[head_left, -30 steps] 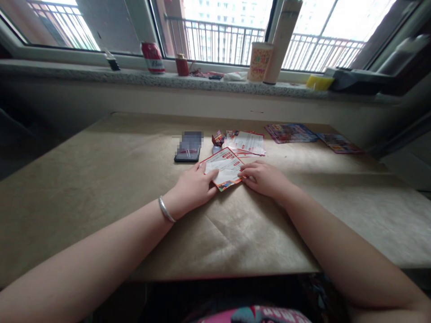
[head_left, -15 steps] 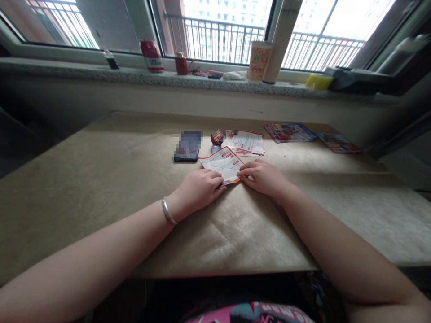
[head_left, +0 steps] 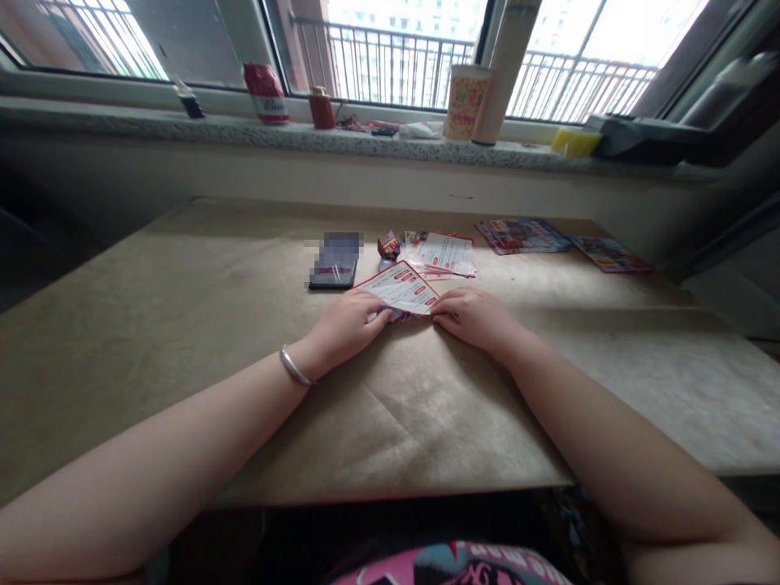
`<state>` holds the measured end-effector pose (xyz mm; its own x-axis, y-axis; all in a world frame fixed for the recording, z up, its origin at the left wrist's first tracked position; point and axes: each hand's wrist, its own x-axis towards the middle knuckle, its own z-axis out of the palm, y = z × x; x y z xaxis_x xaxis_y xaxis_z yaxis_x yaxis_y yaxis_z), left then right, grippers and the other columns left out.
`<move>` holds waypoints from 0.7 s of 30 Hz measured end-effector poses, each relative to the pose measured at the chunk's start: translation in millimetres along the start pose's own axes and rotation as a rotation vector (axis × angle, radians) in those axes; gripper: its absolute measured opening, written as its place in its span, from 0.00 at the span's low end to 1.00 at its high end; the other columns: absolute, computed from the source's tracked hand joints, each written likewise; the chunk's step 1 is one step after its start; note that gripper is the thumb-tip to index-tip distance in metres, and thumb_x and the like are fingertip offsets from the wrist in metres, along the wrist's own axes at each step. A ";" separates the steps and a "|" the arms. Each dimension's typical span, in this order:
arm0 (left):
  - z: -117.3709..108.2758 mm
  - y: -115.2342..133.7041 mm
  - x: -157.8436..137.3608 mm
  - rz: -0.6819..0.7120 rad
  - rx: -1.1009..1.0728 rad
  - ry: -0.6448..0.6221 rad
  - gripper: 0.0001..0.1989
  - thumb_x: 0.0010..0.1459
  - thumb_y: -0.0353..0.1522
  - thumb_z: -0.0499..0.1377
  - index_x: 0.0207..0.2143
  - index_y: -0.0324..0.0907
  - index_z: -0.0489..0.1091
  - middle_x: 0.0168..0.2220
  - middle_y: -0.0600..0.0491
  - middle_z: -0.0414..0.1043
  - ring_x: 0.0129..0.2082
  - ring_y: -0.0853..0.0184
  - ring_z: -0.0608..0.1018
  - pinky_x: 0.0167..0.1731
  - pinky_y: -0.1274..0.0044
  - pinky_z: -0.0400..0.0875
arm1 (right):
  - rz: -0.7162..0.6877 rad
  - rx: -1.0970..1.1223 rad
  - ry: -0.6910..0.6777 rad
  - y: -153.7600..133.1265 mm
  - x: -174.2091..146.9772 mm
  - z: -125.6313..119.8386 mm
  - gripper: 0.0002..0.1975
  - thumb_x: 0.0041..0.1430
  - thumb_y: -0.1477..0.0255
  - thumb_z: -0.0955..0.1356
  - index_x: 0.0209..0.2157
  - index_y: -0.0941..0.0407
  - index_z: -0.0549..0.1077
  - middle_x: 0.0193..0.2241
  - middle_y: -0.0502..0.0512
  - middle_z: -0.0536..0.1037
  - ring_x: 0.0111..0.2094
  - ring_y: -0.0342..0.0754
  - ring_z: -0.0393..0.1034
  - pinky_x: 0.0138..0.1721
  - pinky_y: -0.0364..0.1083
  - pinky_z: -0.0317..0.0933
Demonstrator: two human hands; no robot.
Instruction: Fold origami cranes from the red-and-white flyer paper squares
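Observation:
A white printed paper sheet (head_left: 399, 286) with a red border lies between my hands, its near edge turned so that a strip of coloured print shows. My left hand (head_left: 350, 323), with a silver bangle at the wrist, has thumb and fingers closed on the sheet's near left part. On the other side, my right hand (head_left: 472, 317) pinches the near right corner. Just beyond the sheet sit a small folded paper piece (head_left: 388, 246) with coloured print and a stack of similar white sheets (head_left: 444, 253).
Left of the sheets lies a dark phone (head_left: 337, 260), partly pixelated. Colourful printed leaflets (head_left: 524, 236) and another leaflet pile (head_left: 611, 254) rest at the table's back right. On the windowsill stand a red can (head_left: 266, 93), a red bottle (head_left: 321, 108) and a patterned paper cup (head_left: 466, 101).
My left hand has shifted left and slightly away from me along the sheet. The sheet's near edge has turned over further, showing more coloured print. My right hand stays at the right corner.

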<state>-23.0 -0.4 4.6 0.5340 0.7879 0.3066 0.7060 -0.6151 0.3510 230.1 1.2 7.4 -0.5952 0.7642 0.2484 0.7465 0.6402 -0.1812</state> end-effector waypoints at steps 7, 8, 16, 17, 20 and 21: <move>5.3 -8.2 8.6 -0.156 -0.035 0.038 0.13 0.61 0.34 0.56 0.40 0.37 0.77 0.46 0.46 0.77 0.50 0.58 0.75 0.55 0.66 0.68 | 0.096 -0.091 0.077 -6.5 0.3 3.5 0.12 0.63 0.68 0.65 0.44 0.52 0.77 0.40 0.54 0.82 0.39 0.50 0.75 0.39 0.47 0.62; 5.7 -8.9 9.2 -0.160 -0.026 0.036 0.12 0.60 0.34 0.57 0.40 0.37 0.76 0.46 0.46 0.77 0.50 0.58 0.75 0.55 0.66 0.68 | 0.086 -0.091 0.080 -7.4 0.5 4.3 0.12 0.63 0.68 0.65 0.45 0.52 0.77 0.40 0.54 0.82 0.39 0.50 0.75 0.39 0.47 0.62; 6.1 -12.8 11.0 -0.124 0.057 0.021 0.10 0.60 0.33 0.57 0.35 0.37 0.75 0.45 0.44 0.76 0.48 0.57 0.75 0.54 0.65 0.68 | -0.049 -0.038 0.089 -9.8 3.5 9.4 0.14 0.63 0.74 0.65 0.48 0.52 0.77 0.46 0.53 0.80 0.44 0.49 0.74 0.45 0.47 0.64; 6.3 -13.4 11.4 -0.119 0.068 0.023 0.10 0.60 0.33 0.57 0.35 0.36 0.75 0.45 0.44 0.76 0.47 0.57 0.75 0.53 0.65 0.68 | -0.070 -0.030 0.086 -9.4 3.9 10.1 0.14 0.63 0.74 0.65 0.48 0.53 0.77 0.47 0.53 0.80 0.45 0.49 0.73 0.46 0.47 0.64; 6.6 -14.3 12.2 -0.106 0.108 0.021 0.09 0.59 0.33 0.58 0.36 0.36 0.75 0.43 0.44 0.76 0.45 0.57 0.75 0.51 0.66 0.69 | -0.099 -0.036 0.086 -7.7 5.1 12.5 0.14 0.65 0.73 0.64 0.48 0.53 0.78 0.47 0.55 0.79 0.45 0.49 0.72 0.46 0.47 0.64; 6.5 -14.2 12.3 -0.106 0.123 0.020 0.09 0.59 0.33 0.58 0.36 0.35 0.74 0.43 0.43 0.75 0.45 0.57 0.75 0.51 0.66 0.70 | -0.100 -0.044 0.087 -7.0 5.6 13.4 0.15 0.65 0.73 0.64 0.48 0.53 0.79 0.47 0.55 0.79 0.44 0.49 0.72 0.46 0.48 0.64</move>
<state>-23.4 18.2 -2.4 0.4453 0.8467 0.2914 0.8100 -0.5196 0.2719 217.5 2.0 -2.7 -0.6406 0.6857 0.3455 0.6980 0.7076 -0.1101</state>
